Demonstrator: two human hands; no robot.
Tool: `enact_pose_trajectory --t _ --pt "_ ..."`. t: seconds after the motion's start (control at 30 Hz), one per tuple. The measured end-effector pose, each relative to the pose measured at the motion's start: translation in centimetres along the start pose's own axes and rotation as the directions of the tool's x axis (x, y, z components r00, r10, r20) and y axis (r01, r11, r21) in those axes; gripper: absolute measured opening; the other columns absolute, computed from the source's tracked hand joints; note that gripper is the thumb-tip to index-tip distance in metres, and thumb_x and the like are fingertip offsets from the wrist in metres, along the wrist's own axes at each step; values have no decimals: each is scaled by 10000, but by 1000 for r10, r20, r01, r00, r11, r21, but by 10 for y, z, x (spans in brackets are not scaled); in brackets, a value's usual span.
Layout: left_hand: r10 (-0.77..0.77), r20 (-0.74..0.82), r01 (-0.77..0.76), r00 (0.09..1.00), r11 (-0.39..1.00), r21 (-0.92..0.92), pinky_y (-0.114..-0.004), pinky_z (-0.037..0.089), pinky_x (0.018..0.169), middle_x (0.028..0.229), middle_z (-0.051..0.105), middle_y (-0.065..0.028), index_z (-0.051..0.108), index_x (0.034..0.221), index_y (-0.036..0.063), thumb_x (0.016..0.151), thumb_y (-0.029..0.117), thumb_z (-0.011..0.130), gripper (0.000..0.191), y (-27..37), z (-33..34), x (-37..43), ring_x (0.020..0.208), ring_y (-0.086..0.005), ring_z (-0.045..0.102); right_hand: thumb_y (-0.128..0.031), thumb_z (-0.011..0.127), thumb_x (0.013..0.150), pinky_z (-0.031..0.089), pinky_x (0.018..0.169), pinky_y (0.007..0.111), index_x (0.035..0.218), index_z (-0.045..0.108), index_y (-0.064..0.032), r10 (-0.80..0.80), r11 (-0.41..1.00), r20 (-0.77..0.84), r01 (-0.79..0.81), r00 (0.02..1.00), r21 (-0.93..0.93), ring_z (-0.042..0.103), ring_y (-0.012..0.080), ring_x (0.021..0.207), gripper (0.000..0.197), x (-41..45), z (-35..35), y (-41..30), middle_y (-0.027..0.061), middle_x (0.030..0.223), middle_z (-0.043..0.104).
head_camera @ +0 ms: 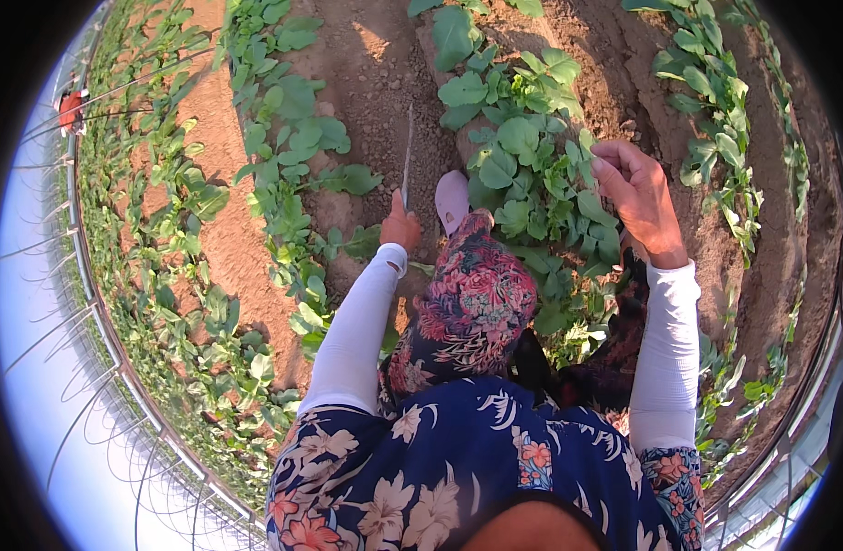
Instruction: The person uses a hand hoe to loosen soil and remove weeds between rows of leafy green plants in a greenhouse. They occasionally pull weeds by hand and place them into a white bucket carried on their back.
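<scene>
My left hand [401, 227] is closed around the lower end of a long, thin, greyish stick or narrow blade [408, 148], which points away from me over the soil furrow. Its exact kind is hard to make out. To the right, my right hand [635, 196] has thumb and forefinger pinched at the edge of a green leaf [584, 153]. That leaf belongs to a row of broad-leaved leafy plants [518, 144] growing on a raised bed between my legs. White sleeves [352, 327] cover both forearms, leaving the hands bare.
My left shoe [452, 200], pale pink, stands in the furrow beside the plants. Another leafy row [294, 138] runs to the left, and one more [721, 117] to the right. A curved metal rail [111, 337] borders the far left. A red object [70, 112] is there too.
</scene>
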State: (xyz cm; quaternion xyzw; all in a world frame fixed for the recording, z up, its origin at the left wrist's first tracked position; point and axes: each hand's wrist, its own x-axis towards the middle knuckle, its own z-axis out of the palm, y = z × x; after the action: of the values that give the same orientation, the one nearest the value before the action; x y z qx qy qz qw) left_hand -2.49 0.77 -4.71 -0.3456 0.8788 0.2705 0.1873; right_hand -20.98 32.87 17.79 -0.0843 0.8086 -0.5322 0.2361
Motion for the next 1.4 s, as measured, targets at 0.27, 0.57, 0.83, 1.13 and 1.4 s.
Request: enact_pose_trajectory --t 0.27,0.57,0.83,1.13,1.4 --pt "-36 125 34 992 999 15 -526 459 747 910 609 -298 310 1339 120 834 216 522 556 -38 -6 -89 825 -472 587 -143 586 852 458 668 253 1004 585 26 1 1000 -7 -1 1000 -16 551 101 737 228 -3 1 -1 65 807 620" --pt "-57 48 60 997 997 -57 -540 446 726 899 601 -307 331 1239 69 859 246 519 460 -59 4 -125 835 -480 576 -129 586 845 458 653 257 995 589 30 -20 999 -12 19 1000 -29 552 104 710 219 0 2 3 64 785 620" --pt "-151 -53 151 987 988 1 -507 452 799 993 596 -297 359 1245 52 869 216 514 438 -6 -3 7 932 -452 576 -144 574 873 394 570 210 1024 570 26 -27 999 -10 27 1000 -28 472 60 642 228 -3 3 2 -3 755 537" --pt "-106 -284 90 953 994 -68 -454 444 880 1057 599 -263 489 1071 -1 840 255 546 349 89 -77 157 1018 -411 568 -137 578 865 440 613 230 1036 572 36 0 999 -31 -1 1000 -45 512 81 679 243 2 -1 -3 30 782 570" --pt "-203 -208 212 957 977 22 -447 454 869 1065 600 -251 487 1089 1 861 248 504 337 61 -82 183 1029 -399 569 -120 587 850 445 618 247 1004 580 48 -4 999 -19 3 1000 -42 538 95 697 227 3 1 3 74 806 608"
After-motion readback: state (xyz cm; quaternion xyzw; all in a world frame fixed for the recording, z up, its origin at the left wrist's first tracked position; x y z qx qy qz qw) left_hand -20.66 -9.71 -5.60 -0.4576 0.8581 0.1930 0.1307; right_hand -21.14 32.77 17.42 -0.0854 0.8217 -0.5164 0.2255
